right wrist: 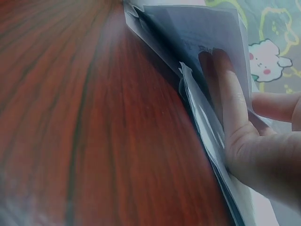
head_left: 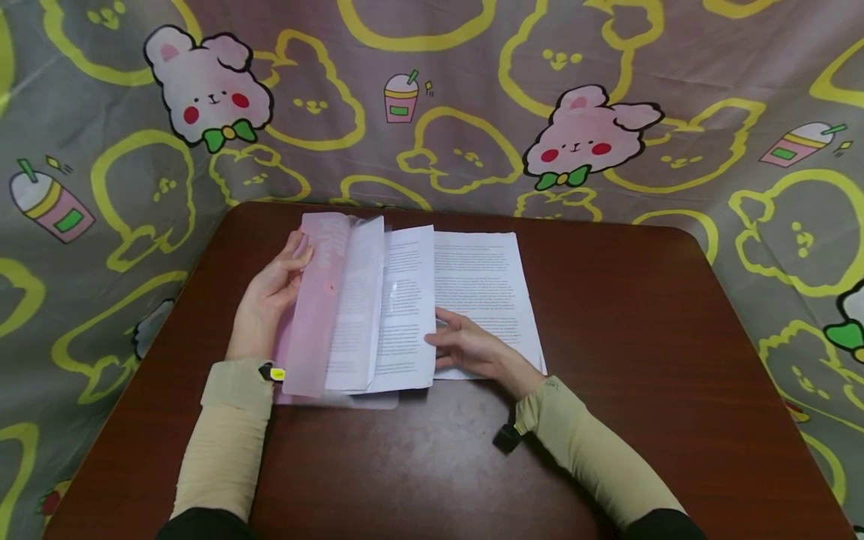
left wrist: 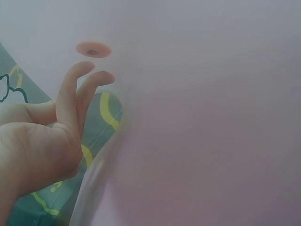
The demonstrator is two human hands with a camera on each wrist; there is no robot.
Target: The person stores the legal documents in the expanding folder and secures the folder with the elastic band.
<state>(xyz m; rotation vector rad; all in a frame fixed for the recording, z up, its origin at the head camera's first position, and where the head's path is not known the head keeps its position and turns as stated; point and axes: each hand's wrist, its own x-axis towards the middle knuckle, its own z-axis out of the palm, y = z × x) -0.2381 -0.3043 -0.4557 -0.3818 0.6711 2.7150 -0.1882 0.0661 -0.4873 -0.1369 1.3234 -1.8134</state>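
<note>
A pink translucent folder [head_left: 316,315] stands with its cover partly lifted on the left of the table. My left hand [head_left: 266,300] grips the cover's upper left edge, and in the left wrist view the pink plastic [left wrist: 202,122] fills most of the picture beside that hand [left wrist: 40,146]. Within the folder are printed sheets [head_left: 408,307], their right edge raised. My right hand [head_left: 475,349] pinches this edge, with fingers [right wrist: 233,96] reaching behind the paper [right wrist: 188,28] in the right wrist view. Under it, to the right, lies a flat stack of printed pages [head_left: 482,277].
Dark reddish-brown wood makes up the table [head_left: 641,337]. A patterned cloth [head_left: 459,150] with cartoon animals hangs behind it and along both sides. Each forearm wears a beige sleeve with a small black strap at the wrist.
</note>
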